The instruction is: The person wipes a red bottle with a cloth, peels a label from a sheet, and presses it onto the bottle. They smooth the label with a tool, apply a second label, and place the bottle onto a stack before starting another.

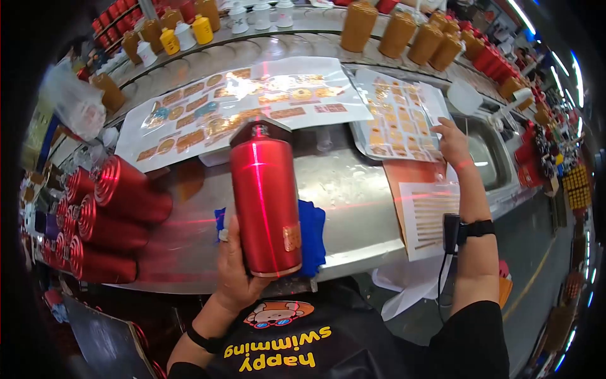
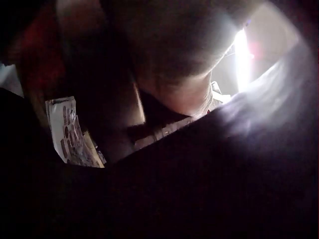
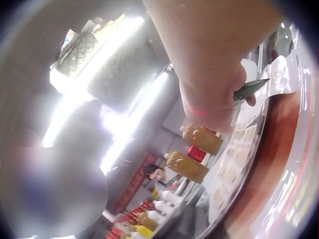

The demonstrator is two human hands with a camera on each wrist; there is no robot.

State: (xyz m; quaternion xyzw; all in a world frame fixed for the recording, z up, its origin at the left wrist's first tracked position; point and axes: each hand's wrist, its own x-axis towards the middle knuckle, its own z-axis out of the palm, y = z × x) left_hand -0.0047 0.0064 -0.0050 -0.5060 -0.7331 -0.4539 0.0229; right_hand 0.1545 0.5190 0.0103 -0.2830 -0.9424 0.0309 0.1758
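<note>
My left hand [image 1: 235, 273] grips a shiny red bottle [image 1: 262, 196] low on its side, above the steel table. A small gold decal [image 1: 291, 238] sits near the bottle's lower end. The left wrist view is mostly dark. At the right, my right hand [image 1: 454, 144] is over the edge of a sheet of gold decals [image 1: 398, 114] lying in a shallow tray. In the right wrist view, a dark green pointed tool [image 3: 251, 88] sticks out from the fingers; its exact kind I cannot tell.
A larger decal sheet [image 1: 183, 126] lies across the table's back. Several red bottles [image 1: 113, 224] lie stacked at the left. A blue cloth [image 1: 312, 237] is behind the held bottle. Right of the tray are a striped paper [image 1: 432, 218] and a sink [image 1: 483, 151]. Brown bottles [image 1: 360, 25] line the conveyor.
</note>
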